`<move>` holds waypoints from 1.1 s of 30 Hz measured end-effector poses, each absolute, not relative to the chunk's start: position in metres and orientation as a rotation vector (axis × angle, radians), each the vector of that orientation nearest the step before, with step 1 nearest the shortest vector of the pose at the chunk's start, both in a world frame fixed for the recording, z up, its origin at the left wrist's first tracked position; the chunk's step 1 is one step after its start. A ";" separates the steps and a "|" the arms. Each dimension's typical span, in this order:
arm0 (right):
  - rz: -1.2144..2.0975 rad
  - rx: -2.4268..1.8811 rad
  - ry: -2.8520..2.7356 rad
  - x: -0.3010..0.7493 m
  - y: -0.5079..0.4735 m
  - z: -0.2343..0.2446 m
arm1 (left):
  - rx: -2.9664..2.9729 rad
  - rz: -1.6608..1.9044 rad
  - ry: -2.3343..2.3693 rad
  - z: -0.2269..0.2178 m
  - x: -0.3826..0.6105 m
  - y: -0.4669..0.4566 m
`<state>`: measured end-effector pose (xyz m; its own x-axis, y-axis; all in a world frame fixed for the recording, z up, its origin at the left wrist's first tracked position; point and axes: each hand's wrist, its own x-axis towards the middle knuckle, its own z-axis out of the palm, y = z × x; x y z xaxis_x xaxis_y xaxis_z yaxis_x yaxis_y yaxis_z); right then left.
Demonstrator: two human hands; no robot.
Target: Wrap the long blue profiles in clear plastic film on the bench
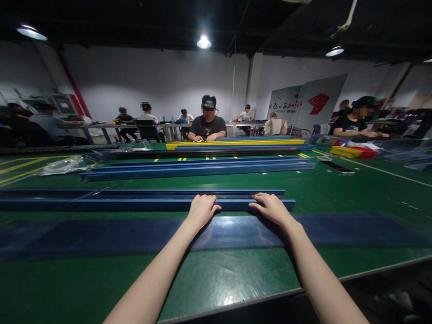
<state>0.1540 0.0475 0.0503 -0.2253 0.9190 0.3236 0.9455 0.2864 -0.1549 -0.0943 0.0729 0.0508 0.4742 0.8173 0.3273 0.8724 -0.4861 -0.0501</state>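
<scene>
A long blue channel strip (236, 205) lies crosswise on the green table in front of me. My left hand (202, 209) grips its near wall, with the fingers over the top edge and the thumb on the near face. Farther right along the same strip, my right hand (272, 208) holds it the same way, close to its right end. Both sets of fingertips are partly hidden behind the wall. Under my forearms, a wide, flat, translucent bluish sheet (232, 231) stretches across the table.
More blue strips (202, 170) lie beyond, with a dark strip and a yellow strip (236, 143) behind them. A phone (336, 167) rests at the right, clear plastic wrap (62, 166) at the left. A person (207, 126) sits across the green table (229, 274); others sit farther away.
</scene>
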 end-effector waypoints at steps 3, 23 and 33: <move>-0.102 -1.679 -2.212 0.154 0.048 0.050 | -2.511 -0.375 -1.466 0.051 -0.094 0.073; -0.129 -1.513 -2.192 0.146 0.050 0.050 | -2.492 -0.451 -1.527 0.050 -0.096 0.074; -0.252 -1.473 -2.227 0.125 0.046 0.051 | -2.480 -0.470 -1.486 0.048 -0.094 0.073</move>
